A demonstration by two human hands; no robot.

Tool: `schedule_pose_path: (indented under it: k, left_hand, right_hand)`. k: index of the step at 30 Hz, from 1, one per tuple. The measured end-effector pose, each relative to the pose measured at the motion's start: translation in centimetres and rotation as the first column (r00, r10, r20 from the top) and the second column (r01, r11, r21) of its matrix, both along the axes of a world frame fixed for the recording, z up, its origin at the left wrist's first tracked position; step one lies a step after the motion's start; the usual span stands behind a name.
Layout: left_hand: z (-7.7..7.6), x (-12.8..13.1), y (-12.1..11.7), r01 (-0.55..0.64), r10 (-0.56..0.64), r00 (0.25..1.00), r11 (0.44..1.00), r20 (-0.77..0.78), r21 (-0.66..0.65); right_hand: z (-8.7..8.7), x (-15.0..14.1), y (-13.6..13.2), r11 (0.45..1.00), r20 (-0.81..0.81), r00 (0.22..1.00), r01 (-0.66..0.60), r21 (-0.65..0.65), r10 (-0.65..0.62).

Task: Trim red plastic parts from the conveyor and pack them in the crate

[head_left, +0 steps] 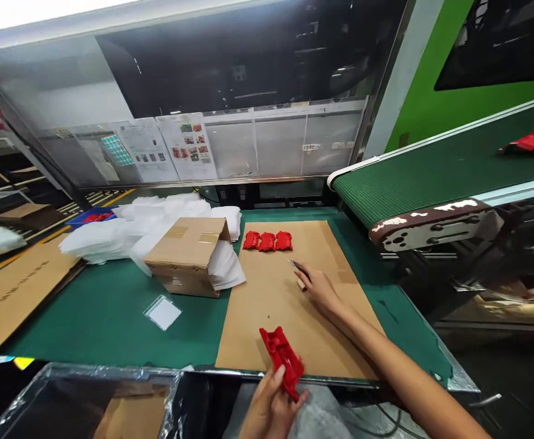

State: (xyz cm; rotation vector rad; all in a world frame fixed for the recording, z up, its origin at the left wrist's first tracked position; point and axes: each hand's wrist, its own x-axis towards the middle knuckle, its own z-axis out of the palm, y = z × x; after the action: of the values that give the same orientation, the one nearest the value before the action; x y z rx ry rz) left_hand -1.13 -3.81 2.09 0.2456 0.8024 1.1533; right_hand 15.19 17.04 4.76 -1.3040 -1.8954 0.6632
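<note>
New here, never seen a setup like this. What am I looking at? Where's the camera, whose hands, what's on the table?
No robot here: these are a person's two bare hands. The single picture comes from a camera worn on their head, looking forward and down.

The left hand holds a red part near the table's front edge. The right hand grips a small dark tool; its exact type is unclear.

On the green table lies a cardboard sheet bearing three red pieces in a row. Left of it are a cardboard box and white wrapping. A conveyor belt stands at right.
</note>
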Motion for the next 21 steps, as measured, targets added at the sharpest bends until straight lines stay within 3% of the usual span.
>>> schedule_pose_path:
  k: [4, 9, 12, 16, 21]
  left_hand:
    - [2.8, -2.5, -0.5, -0.010, 0.010, 1.000, 0.997, -0.003, 0.077]
    - [5.3, -3.2, -0.7, -0.115, 0.111, 0.993, 0.977, 0.031, 0.181]
    - [6.0, -3.2, -1.4, -0.127, 0.129, 0.992, 0.978, 0.000, 0.166]
    - [6.5, -3.2, -2.4, -0.126, 0.142, 0.985, 0.980, -0.099, 0.153]
    - [6.4, -3.1, -2.9, -0.128, 0.163, 0.972, 0.972, -0.171, 0.197]
  right_hand:
    - [3.1, -0.8, -7.6, 0.959, 0.034, 0.961, -0.277, 0.052, 0.276]
    - [6.5, -0.9, -14.9, 0.896, 0.164, 0.900, -0.425, 0.125, 0.404]
    - [7.4, -1.2, -17.1, 0.846, 0.279, 0.851, -0.502, 0.178, 0.446]
    - [7.6, -2.0, -18.6, 0.814, 0.445, 0.833, -0.488, 0.314, 0.328]
    - [7.5, -2.6, -18.8, 0.803, 0.521, 0.821, -0.465, 0.373, 0.234]
